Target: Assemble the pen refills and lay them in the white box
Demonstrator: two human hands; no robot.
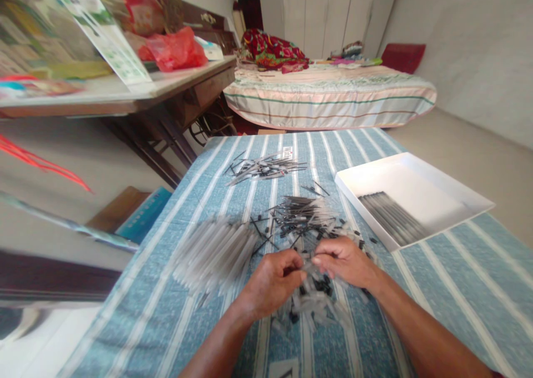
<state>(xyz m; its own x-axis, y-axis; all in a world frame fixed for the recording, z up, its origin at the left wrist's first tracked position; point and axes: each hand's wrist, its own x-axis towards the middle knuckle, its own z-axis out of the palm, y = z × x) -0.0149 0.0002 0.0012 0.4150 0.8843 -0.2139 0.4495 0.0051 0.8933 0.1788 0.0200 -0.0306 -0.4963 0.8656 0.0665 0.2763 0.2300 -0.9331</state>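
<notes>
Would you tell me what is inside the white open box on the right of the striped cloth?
A row of dark grey sticks lies inside the white box. Whatever is beneath them is covered, so I cannot tell.

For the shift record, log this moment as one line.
left hand, right hand: nearly together over small clear pieces, grip unclear | pale tubes: left of hands | white box: right, dark rods inside

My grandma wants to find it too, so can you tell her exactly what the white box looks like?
Look on the table with the blue striped cloth. Right side, past the hands, sits a shallow open white box. Unlike the loose piles beside it, it has walls, with a neat row of dark sticks inside.
</notes>
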